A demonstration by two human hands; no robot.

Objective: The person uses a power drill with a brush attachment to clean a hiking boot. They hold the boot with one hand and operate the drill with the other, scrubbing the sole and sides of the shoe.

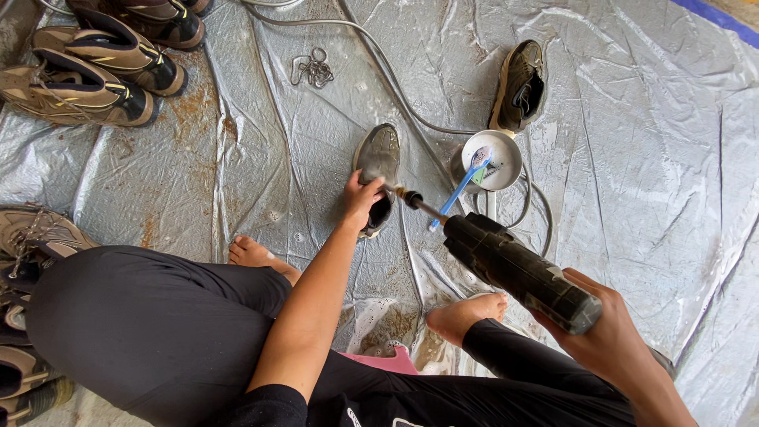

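My left hand (pixel 360 198) grips the side of a dirty grey-brown shoe (pixel 378 158) that lies on a wet silver tarp (pixel 632 158). A black spray gun (pixel 514 269) with a thin metal nozzle is in my right hand (pixel 605 332); its brass tip points at the shoe's opening, right by my left fingers. Just right of the shoe stands a small white bowl (pixel 504 149) with a blue toothbrush (pixel 462 190) leaning in it. A second matching shoe (pixel 522 83) lies beyond the bowl.
A grey hose (pixel 395 79) runs across the tarp from the top to the bowl area. Several muddy boots (pixel 87 71) lie at the upper left and more at the left edge. A bunch of laces (pixel 312 69) lies at the top. My bare feet (pixel 466 312) rest on the tarp.
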